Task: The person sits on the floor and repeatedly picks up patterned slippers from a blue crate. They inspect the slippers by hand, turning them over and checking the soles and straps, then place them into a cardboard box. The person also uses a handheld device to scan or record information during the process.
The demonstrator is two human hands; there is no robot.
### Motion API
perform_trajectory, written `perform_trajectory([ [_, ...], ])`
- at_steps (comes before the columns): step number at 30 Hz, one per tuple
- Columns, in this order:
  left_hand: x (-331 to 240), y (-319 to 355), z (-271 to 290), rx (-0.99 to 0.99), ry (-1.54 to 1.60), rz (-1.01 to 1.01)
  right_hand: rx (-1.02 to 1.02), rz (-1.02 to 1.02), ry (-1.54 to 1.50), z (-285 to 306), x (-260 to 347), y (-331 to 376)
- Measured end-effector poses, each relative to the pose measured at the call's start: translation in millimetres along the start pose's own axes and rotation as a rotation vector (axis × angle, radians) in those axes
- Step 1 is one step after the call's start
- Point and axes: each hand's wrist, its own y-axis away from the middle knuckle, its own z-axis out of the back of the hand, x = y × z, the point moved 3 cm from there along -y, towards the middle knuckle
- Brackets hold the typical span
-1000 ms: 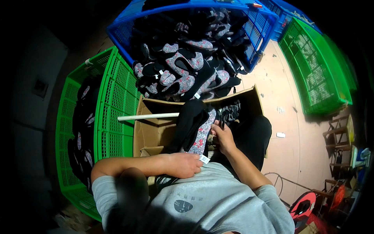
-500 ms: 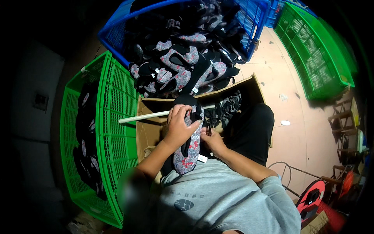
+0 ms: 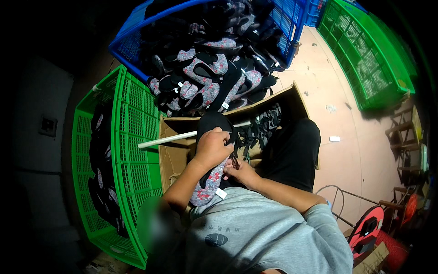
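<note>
Head view. Grey floral piece lay just below centre, towards six o'clock, along the wearer's left thigh; the leg presumably served as a rest. Left hand had its fingers curled over the upper end, likely to steady it. Right hand, at four o'clock from the left, gripped a small dark tool close against the piece's edge; blades too small to make out. White tag stuck out at its lower end. Open cardboard box sat around the knees, probably for reach; heaped blue crate at twelve, green crate at nine.
</note>
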Motion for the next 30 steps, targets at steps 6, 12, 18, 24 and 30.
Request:
perform_trajectory([
  [6, 11, -6, 2, 0.112, 0.21, -0.207, 0.04, -0.084, 0.121, 12, 8, 9],
  [12, 31, -27, -14, 0.346, 0.53, -0.184, 0.006, 0.007, 0.219, 29, 23, 22],
  [18, 32, -29, -29, 0.436, 0.638, 0.129, -0.062, 0.126, 0.443, 34, 37, 30],
  [24, 36, -29, -41, 0.538, 0.792, 0.34, -0.028, 0.162, 0.283, 40, 41, 29],
  [30, 35, -33, -42, 0.566, 0.871, 0.404, -0.023, 0.086, 0.168, 44, 44, 27],
])
